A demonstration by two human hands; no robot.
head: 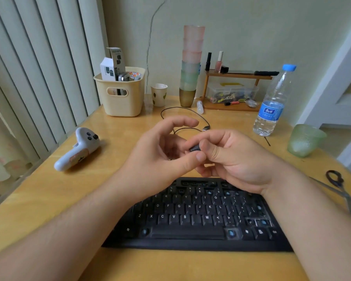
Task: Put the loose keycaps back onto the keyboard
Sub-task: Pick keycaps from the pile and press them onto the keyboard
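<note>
A yellow wooden desk (39,199) stands against a pale green wall, with vertical blinds (28,67) on the left, and carries a black keyboard (199,218) near its front edge with several keys missing. Above the keyboard's far edge, the right hand (237,159) pinches 1 dark keycap (195,148) between thumb and forefinger. The left hand (160,155) touches it with the thumb tip, its other fingers loosely curled.

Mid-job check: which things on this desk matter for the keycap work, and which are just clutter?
Job things:
keyboard, with several open key slots
black keycap, pinched by the right hand
left hand, fingers touching the keycap

Lying about:
white controller
cream basket
paper cup
stacked cups
water bottle
green glass
scissors
cable
</note>
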